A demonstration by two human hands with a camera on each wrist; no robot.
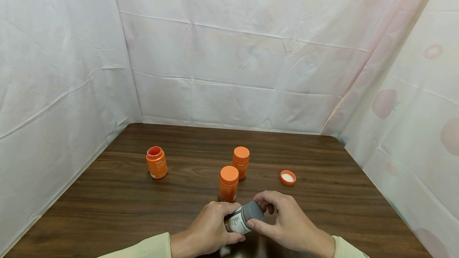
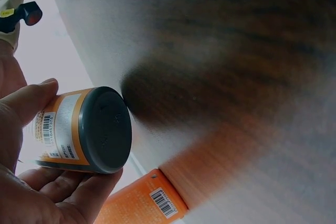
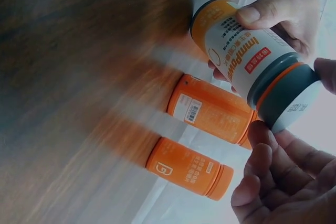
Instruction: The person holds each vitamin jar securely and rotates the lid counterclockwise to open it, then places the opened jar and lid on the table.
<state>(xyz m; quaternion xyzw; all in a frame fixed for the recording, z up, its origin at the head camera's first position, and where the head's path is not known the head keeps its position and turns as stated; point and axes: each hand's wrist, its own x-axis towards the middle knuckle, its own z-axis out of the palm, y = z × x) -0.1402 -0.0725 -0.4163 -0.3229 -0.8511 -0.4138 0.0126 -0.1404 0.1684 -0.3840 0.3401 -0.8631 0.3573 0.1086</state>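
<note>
A grey supplement bottle (image 1: 236,223) with a white and orange label is tilted low over the table's near side. My left hand (image 1: 209,227) grips its body, thumb on one side and fingers on the other. At its grey cap (image 1: 254,211), my right hand (image 1: 289,223) pinches the edge between thumb and fingers. The right wrist view shows an orange band (image 3: 277,81) below the cap. In the left wrist view, the bottle's dark base (image 2: 107,129) faces the tabletop. Just beyond my left hand stands a capped orange bottle (image 1: 228,186).
Another capped orange bottle (image 1: 242,161) stands behind the first. Farther left is an uncapped orange bottle (image 1: 157,165), upright. An orange cap (image 1: 288,178) lies on the right with its white inside up. White sheets (image 1: 229,59) enclose the wooden table (image 1: 193,142) at back and sides.
</note>
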